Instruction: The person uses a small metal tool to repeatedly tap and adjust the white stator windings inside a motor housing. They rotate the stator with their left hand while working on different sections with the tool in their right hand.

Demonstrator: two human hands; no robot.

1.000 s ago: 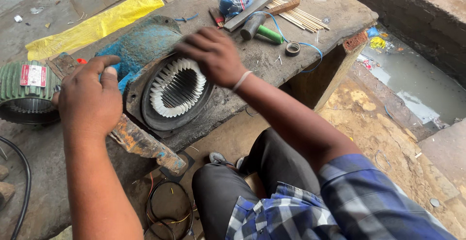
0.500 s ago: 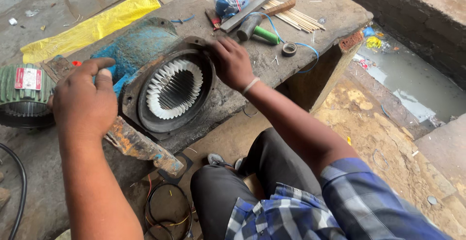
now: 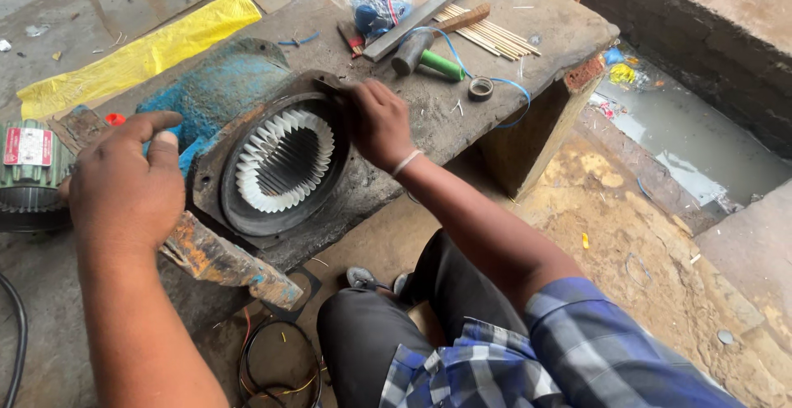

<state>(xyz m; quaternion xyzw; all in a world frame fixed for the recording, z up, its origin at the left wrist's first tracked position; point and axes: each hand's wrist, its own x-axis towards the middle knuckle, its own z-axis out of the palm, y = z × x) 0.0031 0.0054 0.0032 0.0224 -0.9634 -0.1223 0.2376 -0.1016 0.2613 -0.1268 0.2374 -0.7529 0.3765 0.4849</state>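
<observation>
Cast-iron blue motor housing (image 3: 216, 94) lying mid-bench (image 3: 528, 20), white-lined bore facing up; probably heavy, rigid, best held by the rim. Right hand (image 3: 381, 123) pressing, fingers curled, at three o'clock of the rim; left hand (image 3: 124, 189) hovering open at nine o'clock.

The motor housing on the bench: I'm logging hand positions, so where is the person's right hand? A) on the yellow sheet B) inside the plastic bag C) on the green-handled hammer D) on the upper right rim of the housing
D: the right hand rests on the upper right rim of the motor housing, beside the white slot liners; the hammer lies untouched behind it.
</observation>
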